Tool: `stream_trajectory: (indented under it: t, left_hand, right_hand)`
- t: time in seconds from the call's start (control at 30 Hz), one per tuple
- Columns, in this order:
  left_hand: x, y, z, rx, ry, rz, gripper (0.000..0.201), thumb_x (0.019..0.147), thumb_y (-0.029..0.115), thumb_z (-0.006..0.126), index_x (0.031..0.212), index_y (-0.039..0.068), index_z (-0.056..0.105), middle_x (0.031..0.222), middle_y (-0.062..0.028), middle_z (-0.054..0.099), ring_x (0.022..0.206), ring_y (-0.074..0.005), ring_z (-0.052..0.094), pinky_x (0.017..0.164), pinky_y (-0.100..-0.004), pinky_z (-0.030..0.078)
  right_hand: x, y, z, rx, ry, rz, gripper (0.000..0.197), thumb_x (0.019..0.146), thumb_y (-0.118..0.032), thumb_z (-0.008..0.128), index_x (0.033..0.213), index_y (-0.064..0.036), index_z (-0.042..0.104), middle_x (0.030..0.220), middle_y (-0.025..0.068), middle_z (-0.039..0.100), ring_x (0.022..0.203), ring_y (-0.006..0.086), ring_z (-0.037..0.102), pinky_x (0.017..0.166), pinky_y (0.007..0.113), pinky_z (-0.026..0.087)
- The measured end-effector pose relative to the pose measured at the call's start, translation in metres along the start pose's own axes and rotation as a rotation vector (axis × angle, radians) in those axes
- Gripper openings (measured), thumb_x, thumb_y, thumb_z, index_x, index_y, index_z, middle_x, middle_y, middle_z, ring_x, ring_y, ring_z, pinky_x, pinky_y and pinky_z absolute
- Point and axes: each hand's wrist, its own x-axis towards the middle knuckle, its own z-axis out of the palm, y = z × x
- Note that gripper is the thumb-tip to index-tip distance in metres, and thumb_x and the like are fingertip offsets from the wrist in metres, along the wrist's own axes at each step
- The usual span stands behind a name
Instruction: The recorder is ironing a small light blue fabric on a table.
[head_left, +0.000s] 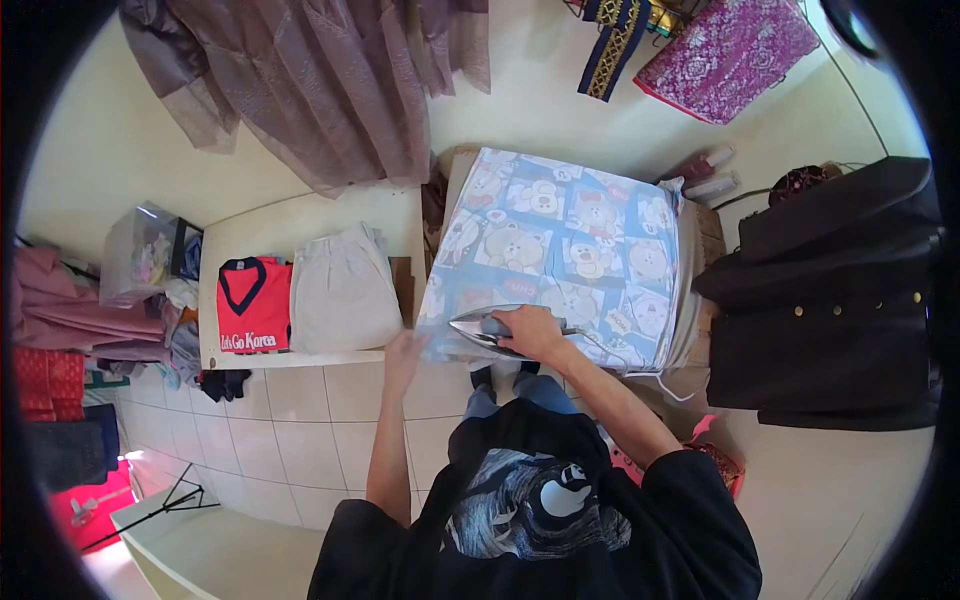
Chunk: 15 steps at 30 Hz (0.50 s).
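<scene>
My right hand [530, 332] is wrapped round the handle of a clothes iron [470, 327]. The iron lies flat near the front left corner of a blue cloth [520, 240] printed with cartoon bears, its tip pointing left. At that corner, my left hand [402, 358] has its fingers closed at the cloth's slightly blurred left edge. The cloth is spread over a box-like stand in front of me. A pale cord [660, 380] loops at the stand's front right edge.
Left of the stand, a low cream table [310, 225] holds a folded red shirt [253, 305] and folded beige trousers [345, 290]. A dark jacket [830, 320] hangs at the right. A mauve sheer garment [310, 90] hangs at the back. A clear plastic box [140, 255] stands farther left.
</scene>
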Motion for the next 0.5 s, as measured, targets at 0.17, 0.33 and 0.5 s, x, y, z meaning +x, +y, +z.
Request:
stream_trajectory:
  t: [0.17,0.33,0.5]
  left_hand:
    - [-0.002,0.002,0.004,0.012,0.072,0.044,0.023,0.096,0.023,0.066,0.097,0.001,0.063,0.084,-0.0028,0.061,0.081,-0.0101,0.052,0.074,-0.0286,0.045]
    - [-0.007,-0.005,0.01,0.062,0.297,0.11,0.028,0.103,0.026,0.054,0.099,-0.001,0.06,0.083,-0.0081,0.059,0.08,-0.0152,0.052,0.075,-0.0312,0.044]
    - [-0.009,0.011,0.022,0.127,0.311,0.145,0.029,0.104,0.027,0.051,0.103,-0.002,0.058,0.083,-0.0104,0.059,0.079,-0.0185,0.053,0.076,-0.0329,0.045]
  right_hand:
    - [-0.033,0.026,-0.01,-0.007,-0.021,0.066,0.045,0.079,-0.034,0.075,0.118,-0.0141,0.066,0.092,0.0172,0.072,0.088,0.0383,0.068,0.077,0.049,0.054]
    - [-0.08,0.07,-0.018,0.091,0.065,0.287,0.045,0.077,-0.035,0.077,0.115,-0.0124,0.067,0.096,0.019,0.071,0.092,0.0392,0.068,0.08,0.05,0.053]
    - [-0.08,0.108,-0.029,0.202,0.435,0.679,0.046,0.069,-0.028,0.082,0.109,-0.0083,0.07,0.094,0.0204,0.072,0.088,0.041,0.068,0.077,0.049,0.053]
